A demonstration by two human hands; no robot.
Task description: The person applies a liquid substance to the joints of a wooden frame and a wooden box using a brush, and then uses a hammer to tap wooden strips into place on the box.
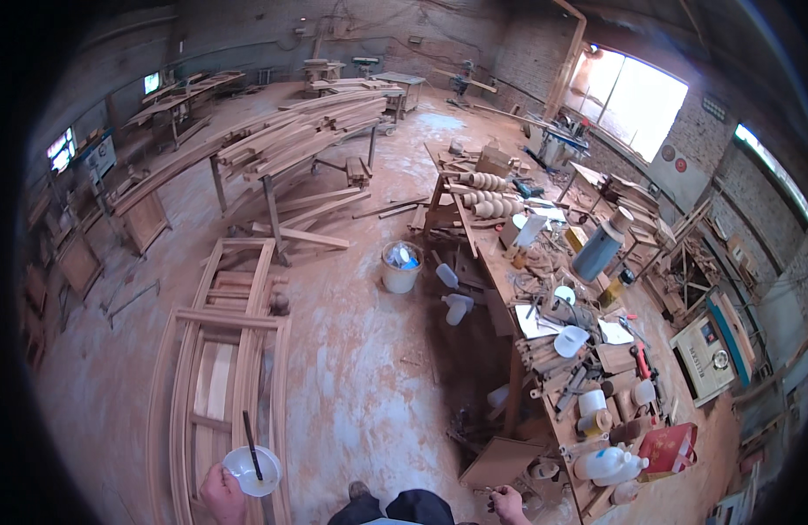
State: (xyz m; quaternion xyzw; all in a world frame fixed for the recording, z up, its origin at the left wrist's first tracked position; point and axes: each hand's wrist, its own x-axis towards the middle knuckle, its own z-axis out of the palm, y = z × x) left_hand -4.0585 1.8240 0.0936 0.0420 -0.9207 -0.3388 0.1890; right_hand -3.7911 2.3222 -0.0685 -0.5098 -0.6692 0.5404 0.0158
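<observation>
At the lower left, my left hand (222, 493) is closed on the rim of a small white bowl (271, 484). A thin dark-handled stick (249, 432), perhaps a brush, leans in the bowl with its lower end inside. Beneath and beyond the bowl lie long wooden frames (188, 385) on the floor. My right hand (509, 505) is low, beside the near end of the cluttered workbench (557, 429). Its fingers are curled together, and something small and dark shows at their tips, too small to name.
A white bucket (402, 273) stands on the floor between the frames and the workbench. White bottles (607, 465), jars and a red bag (669, 448) crowd the bench's near end. Stacked timber (303, 140) lies on trestles farther off. A brown board (500, 462) leans near my right hand.
</observation>
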